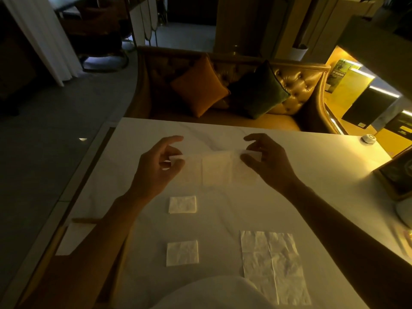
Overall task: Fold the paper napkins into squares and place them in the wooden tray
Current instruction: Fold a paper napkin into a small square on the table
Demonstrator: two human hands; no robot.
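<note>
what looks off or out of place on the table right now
Nothing spilled or damaged. Two folded squares lie on the table, not in a tray. The unfolded napkin looks crinkled. Both hands hold another napkin by its far corners.

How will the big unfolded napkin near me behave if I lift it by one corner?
The unfolded napkin is probably floppy: the napkin held between the left hand and right hand hangs limp. Likely very light and tearable; it looks thin, with creases.
</note>
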